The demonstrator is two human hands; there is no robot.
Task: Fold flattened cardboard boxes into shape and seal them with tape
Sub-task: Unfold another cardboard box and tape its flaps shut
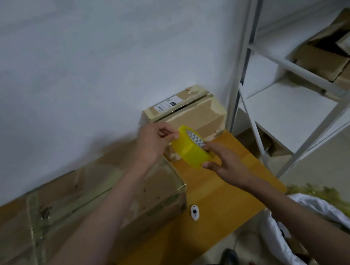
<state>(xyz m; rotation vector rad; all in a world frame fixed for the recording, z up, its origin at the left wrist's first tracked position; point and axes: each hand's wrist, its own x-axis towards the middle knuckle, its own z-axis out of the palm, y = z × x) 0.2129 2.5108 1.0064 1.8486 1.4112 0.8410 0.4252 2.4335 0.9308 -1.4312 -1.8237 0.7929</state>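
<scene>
- Right now, the right hand (223,161) grips the yellow roll of translucent packing tape (192,149) at centre frame, thumb and fingers curled round its lower rim.
- The left hand (155,141) pinches at the roll's upper edge, likely hunting the loose end.
- The big taped brown cardboard box (84,209) sits lower left on the orange wooden surface (217,204), under the left forearm, so the tape must travel down and leftward.
- A small white cutter (194,213) lies just beside the box.
</scene>
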